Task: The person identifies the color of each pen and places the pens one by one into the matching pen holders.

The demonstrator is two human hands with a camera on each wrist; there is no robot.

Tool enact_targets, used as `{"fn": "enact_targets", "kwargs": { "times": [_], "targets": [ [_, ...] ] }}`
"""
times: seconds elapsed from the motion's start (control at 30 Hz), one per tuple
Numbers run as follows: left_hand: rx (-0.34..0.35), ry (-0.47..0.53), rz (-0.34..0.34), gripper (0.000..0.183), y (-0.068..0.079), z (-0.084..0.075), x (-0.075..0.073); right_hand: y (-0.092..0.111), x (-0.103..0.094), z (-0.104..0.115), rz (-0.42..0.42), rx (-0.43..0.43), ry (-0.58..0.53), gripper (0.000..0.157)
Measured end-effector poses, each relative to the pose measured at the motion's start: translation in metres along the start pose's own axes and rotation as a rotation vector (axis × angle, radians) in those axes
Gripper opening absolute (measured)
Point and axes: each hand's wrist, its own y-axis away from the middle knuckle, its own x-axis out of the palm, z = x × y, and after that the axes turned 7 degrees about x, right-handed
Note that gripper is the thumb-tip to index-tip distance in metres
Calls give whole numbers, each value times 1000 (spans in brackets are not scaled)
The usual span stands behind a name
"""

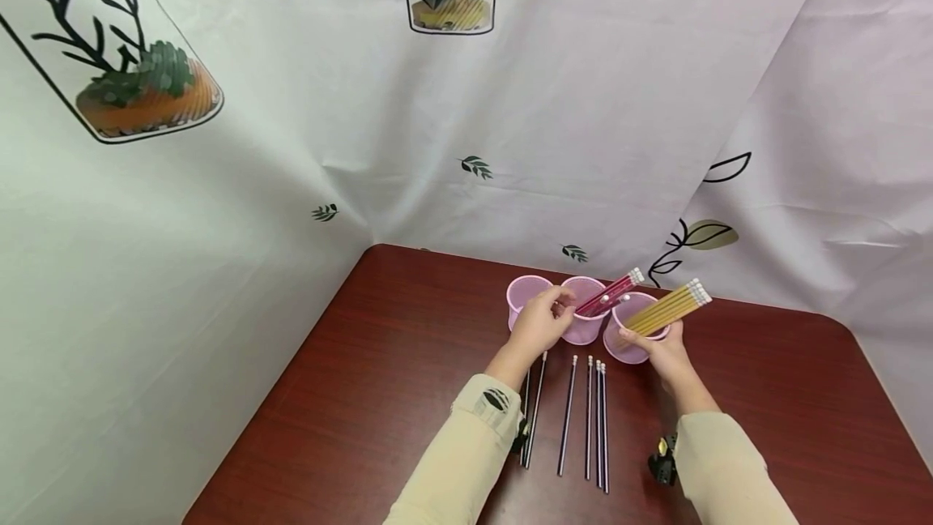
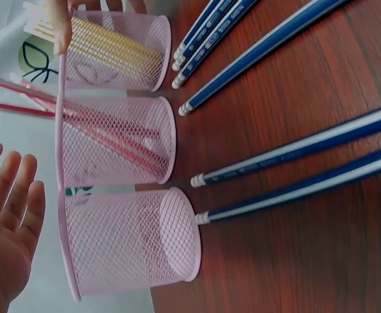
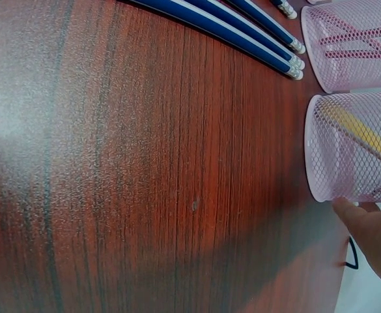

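Observation:
Three pink mesh pencil cups stand side by side near the back of the table. The right cup (image 1: 625,351) holds a bundle of yellow pencils (image 1: 666,310), and my right hand (image 1: 666,355) grips its rim and side. Red pencils (image 1: 612,294) lean to the right in the middle cup (image 1: 581,333). My left hand (image 1: 538,324) is over the front of the left and middle cups, its fingers loosely bent with nothing in them, as the left wrist view also shows. The left cup (image 2: 125,244) has no pencils in it.
Several blue striped pencils (image 1: 568,416) lie on the dark red table (image 1: 364,403) in front of the cups, eraser ends toward them. A white cloth (image 1: 583,104) with plant prints hangs behind the table and along its left side.

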Motion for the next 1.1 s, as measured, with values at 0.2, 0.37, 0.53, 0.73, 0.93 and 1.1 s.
{"fn": "enact_targets", "kwargs": {
  "times": [0.2, 0.37, 0.53, 0.73, 0.93, 1.1],
  "targets": [
    [-19, -14, 33, 11, 8, 5, -6, -1, 0, 0, 3, -8, -23, 91],
    [-24, -26, 129, 7, 18, 10, -5, -1, -1, -1, 7, 15, -9, 92],
    [-107, -122, 224, 5, 30, 22, -3, 0, -1, -1, 12, 17, 14, 91],
    [-315, -318, 287, 11, 45, 41, -2, -1, -1, 0, 8, 15, 1, 92],
    [-458, -418, 282, 22, 54, 50, -2, 0, -1, 0, 10, 15, 14, 90],
    [-521, -465, 336, 35, 56, 49, 0, 1, -1, -3, 7, -9, 27, 88]
  ]
}}
